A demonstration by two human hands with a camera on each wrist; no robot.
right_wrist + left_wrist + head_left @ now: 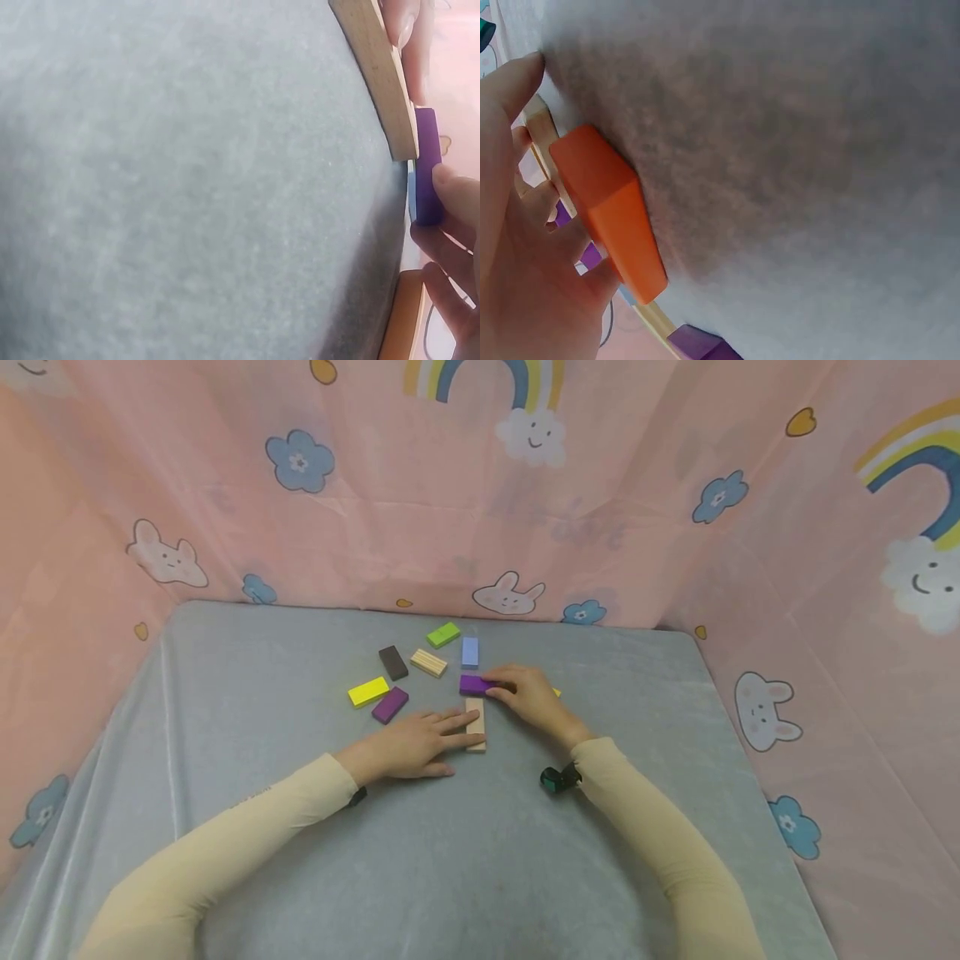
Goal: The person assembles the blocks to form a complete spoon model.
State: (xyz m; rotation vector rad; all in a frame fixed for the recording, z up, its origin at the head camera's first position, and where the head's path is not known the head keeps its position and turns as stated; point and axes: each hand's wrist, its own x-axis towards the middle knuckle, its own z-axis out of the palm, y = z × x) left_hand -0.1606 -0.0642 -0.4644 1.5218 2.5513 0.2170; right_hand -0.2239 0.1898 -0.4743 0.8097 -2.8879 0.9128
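My right hand (pixel 528 697) pinches one end of a purple block (pixel 472 685) between thumb and fingers. This block lies crosswise just beyond the far end of a light wooden piece (pixel 475 706). Spread, fairly straight fingers of my left hand (pixel 408 745) rest across that piece; they cover its middle, so I cannot tell whether it is one block or two. In the left wrist view an orange block (pixel 615 214) sits beneath the left palm, hidden in the head view. The right wrist view shows the wooden piece (pixel 379 82) close beside the purple block (pixel 427 165).
Loose blocks lie on the grey cloth (pixel 480 860): yellow (pixel 368 692), darker purple (pixel 391 705), dark brown (pixel 393 662), striped wood (pixel 428 663), green (pixel 443 635) and blue (pixel 470 652). Another yellow block (pixel 557 692) is mostly behind the right hand. Pink curtains (pixel 420 527) enclose the table.
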